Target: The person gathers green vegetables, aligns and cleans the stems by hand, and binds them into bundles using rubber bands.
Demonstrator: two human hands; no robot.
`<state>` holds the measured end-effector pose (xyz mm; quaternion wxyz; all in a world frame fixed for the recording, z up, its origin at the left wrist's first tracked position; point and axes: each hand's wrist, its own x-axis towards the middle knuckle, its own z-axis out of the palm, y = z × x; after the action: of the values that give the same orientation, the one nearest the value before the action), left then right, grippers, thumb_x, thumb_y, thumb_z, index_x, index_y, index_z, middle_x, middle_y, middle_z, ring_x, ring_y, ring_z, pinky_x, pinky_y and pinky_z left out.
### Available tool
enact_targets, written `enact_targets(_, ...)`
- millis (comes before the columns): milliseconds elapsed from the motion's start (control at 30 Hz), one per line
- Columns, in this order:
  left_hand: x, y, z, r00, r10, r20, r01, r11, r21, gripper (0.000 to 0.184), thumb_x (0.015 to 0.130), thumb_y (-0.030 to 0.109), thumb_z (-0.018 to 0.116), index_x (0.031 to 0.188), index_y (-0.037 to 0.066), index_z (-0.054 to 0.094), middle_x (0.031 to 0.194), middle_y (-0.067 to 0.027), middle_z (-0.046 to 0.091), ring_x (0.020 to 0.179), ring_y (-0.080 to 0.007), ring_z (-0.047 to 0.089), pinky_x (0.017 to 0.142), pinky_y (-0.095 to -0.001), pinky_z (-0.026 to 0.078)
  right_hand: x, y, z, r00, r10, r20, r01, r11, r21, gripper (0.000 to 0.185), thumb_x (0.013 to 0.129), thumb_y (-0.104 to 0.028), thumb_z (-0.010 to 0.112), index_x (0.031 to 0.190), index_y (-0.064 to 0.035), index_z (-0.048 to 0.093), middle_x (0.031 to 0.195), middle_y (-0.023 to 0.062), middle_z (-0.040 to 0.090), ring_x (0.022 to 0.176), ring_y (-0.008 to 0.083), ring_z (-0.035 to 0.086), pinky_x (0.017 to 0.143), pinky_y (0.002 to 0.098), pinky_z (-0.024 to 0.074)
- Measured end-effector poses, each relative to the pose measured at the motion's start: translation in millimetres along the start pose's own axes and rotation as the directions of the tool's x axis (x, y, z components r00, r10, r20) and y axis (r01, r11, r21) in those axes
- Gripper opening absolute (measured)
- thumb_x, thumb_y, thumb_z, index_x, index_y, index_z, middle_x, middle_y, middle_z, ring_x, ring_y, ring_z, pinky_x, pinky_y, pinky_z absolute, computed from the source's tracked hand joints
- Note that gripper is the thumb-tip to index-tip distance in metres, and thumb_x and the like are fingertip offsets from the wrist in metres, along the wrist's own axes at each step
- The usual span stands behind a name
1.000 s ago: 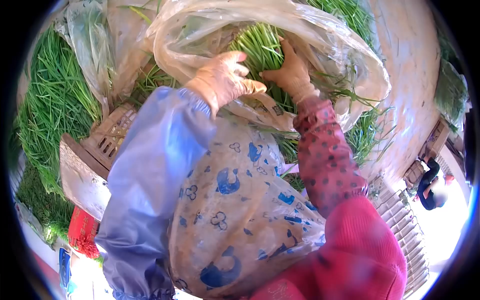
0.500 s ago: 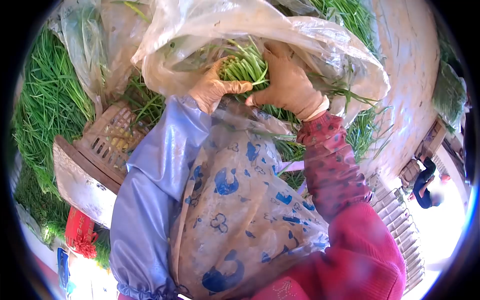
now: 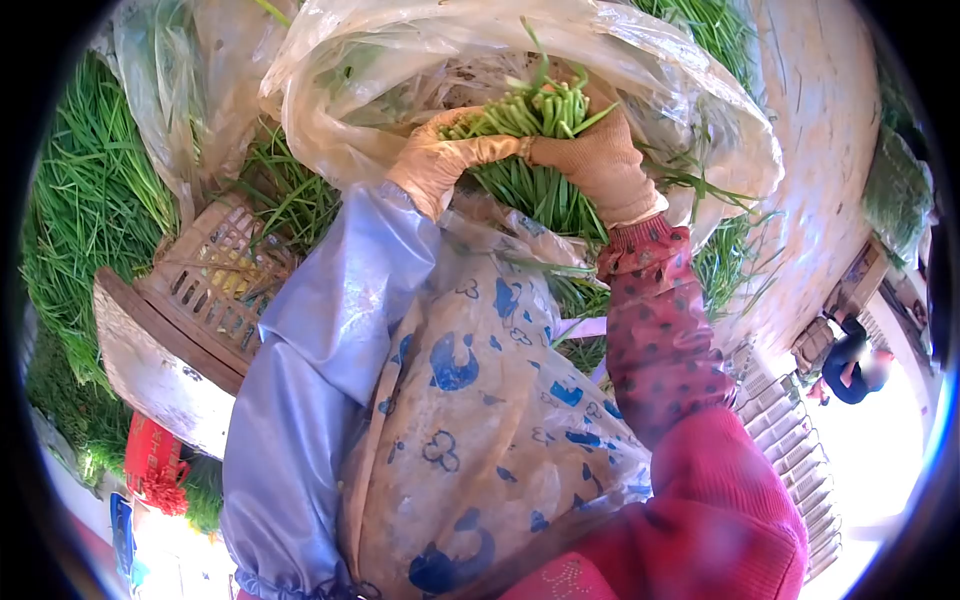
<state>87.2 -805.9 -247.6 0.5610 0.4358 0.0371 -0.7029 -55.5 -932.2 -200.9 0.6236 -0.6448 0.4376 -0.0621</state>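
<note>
We count two gloved hands, one blue sleeve, one dotted sleeve, one whale-print apron, one red tasselled item, one background person; held stalk bunches, one or two, we can't tell.

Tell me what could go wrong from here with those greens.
No tie shows around the bunch of green stems, so some stems might slip out if the left hand or right hand loosens.
The crumpled plastic bag surrounds the bunch loosely; its rim could fold in and snag the stems.
</note>
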Motion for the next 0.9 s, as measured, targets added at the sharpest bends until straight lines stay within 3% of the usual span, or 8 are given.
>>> enact_targets(200, -0.6, -5.9, 8.0, 0.993, 0.050, -0.104, -0.058, 0.995, -0.078, 0.036, 0.076, 0.006, 0.078, 0.109, 0.002, 0.064, 0.094, -0.0054, 0.070, 0.087, -0.0139, 0.064, 0.085, -0.0278, 0.050, 5.2, 5.5, 1.0, 0.998, -0.033, -0.050, 0.042, 0.983, 0.178, 0.052, 0.060, -0.011, 0.084, 0.107, -0.0031, 0.062, 0.096, 0.0048, 0.066, 0.085, 0.0151, 0.062, 0.078, 0.0309, 0.0510)
enact_targets(267, 2.5, -3.1, 6.7, 0.997, 0.044, -0.057, -0.048, 0.996, -0.074, 0.035, 0.077, 0.005, 0.077, 0.109, 0.002, 0.064, 0.095, -0.0052, 0.069, 0.087, -0.0142, 0.064, 0.085, -0.0280, 0.050, 7.5, 6.1, -0.1, 0.984, -0.170, 0.060, 0.173, 0.983, -0.056, 0.055, 0.061, -0.015, 0.084, 0.110, -0.0047, 0.062, 0.096, 0.0068, 0.066, 0.085, 0.0188, 0.063, 0.078, 0.0327, 0.0504)
enact_targets(333, 2.4, -6.0, 9.1, 1.000, 0.028, -0.011, -0.029, 0.997, -0.075, 0.035, 0.078, 0.005, 0.077, 0.110, 0.002, 0.063, 0.096, -0.0050, 0.069, 0.088, -0.0146, 0.064, 0.085, -0.0281, 0.050, 10.0, 5.2, -1.6, 0.986, -0.097, 0.133, 0.111, 0.988, -0.105, 0.054, 0.061, -0.019, 0.084, 0.109, -0.0055, 0.063, 0.094, 0.0081, 0.066, 0.085, 0.0215, 0.064, 0.077, 0.0339, 0.0501)
enact_targets(400, 2.1, -9.8, 15.0, 0.957, 0.080, -0.280, -0.085, 0.996, -0.005, 0.033, 0.079, 0.006, 0.076, 0.109, 0.001, 0.063, 0.098, -0.0047, 0.067, 0.087, -0.0149, 0.064, 0.084, -0.0277, 0.050, 11.3, 1.4, 0.5, 0.989, 0.020, 0.148, 0.012, 0.977, -0.213, 0.049, 0.062, -0.028, 0.085, 0.102, -0.0062, 0.067, 0.088, 0.0113, 0.067, 0.083, 0.0270, 0.064, 0.075, 0.0362, 0.0495)
enact_targets(500, -3.7, -8.5, 4.3, 0.967, 0.030, -0.252, -0.043, 0.998, -0.048, 0.040, 0.078, 0.002, 0.076, 0.115, -0.001, 0.060, 0.103, -0.0106, 0.068, 0.095, -0.0172, 0.063, 0.087, -0.0277, 0.051, 7.5, -8.2, -0.6, 0.997, -0.062, 0.052, 0.076, 0.943, -0.324, 0.045, 0.061, -0.029, 0.085, 0.097, -0.0070, 0.068, 0.085, 0.0128, 0.067, 0.079, 0.0294, 0.064, 0.073, 0.0375, 0.0497)
enact_targets(567, -7.5, -8.2, 2.3, 0.979, 0.079, -0.185, -0.087, 0.995, -0.038, 0.028, 0.081, 0.000, 0.072, 0.107, -0.002, 0.062, 0.108, -0.0145, 0.068, 0.097, -0.0185, 0.064, 0.090, -0.0292, 0.052, 12.7, 8.4, -11.6, 0.998, -0.005, 0.057, 0.019, 0.970, -0.242, 0.042, 0.063, -0.024, 0.085, 0.097, -0.0053, 0.068, 0.086, 0.0099, 0.069, 0.079, 0.0254, 0.066, 0.073, 0.0357, 0.0516)
enact_targets(667, -9.7, -8.1, -19.7, 0.960, 0.063, -0.273, -0.069, 0.998, -0.011, 0.027, 0.084, 0.005, 0.071, 0.110, 0.002, 0.065, 0.109, -0.0070, 0.067, 0.095, -0.0132, 0.063, 0.089, -0.0268, 0.052, 14.5, -1.0, -34.4, 0.974, 0.202, -0.102, -0.163, 0.939, 0.302, 0.034, 0.065, -0.009, 0.084, 0.094, -0.0001, 0.067, 0.092, 0.0039, 0.069, 0.084, 0.0150, 0.066, 0.076, 0.0299, 0.0543)
enact_targets(900, -10.6, -1.6, 8.1, 0.972, 0.154, -0.178, -0.147, 0.988, 0.054, 0.046, 0.081, 0.006, 0.075, 0.124, 0.005, 0.060, 0.104, -0.0042, 0.067, 0.089, -0.0117, 0.063, 0.084, -0.0224, 0.052, 10.2, -6.0, -25.1, 0.996, 0.073, -0.054, -0.073, 0.997, 0.003, 0.035, 0.066, -0.009, 0.083, 0.097, -0.0013, 0.067, 0.085, 0.0045, 0.069, 0.076, 0.0135, 0.064, 0.069, 0.0307, 0.0526)
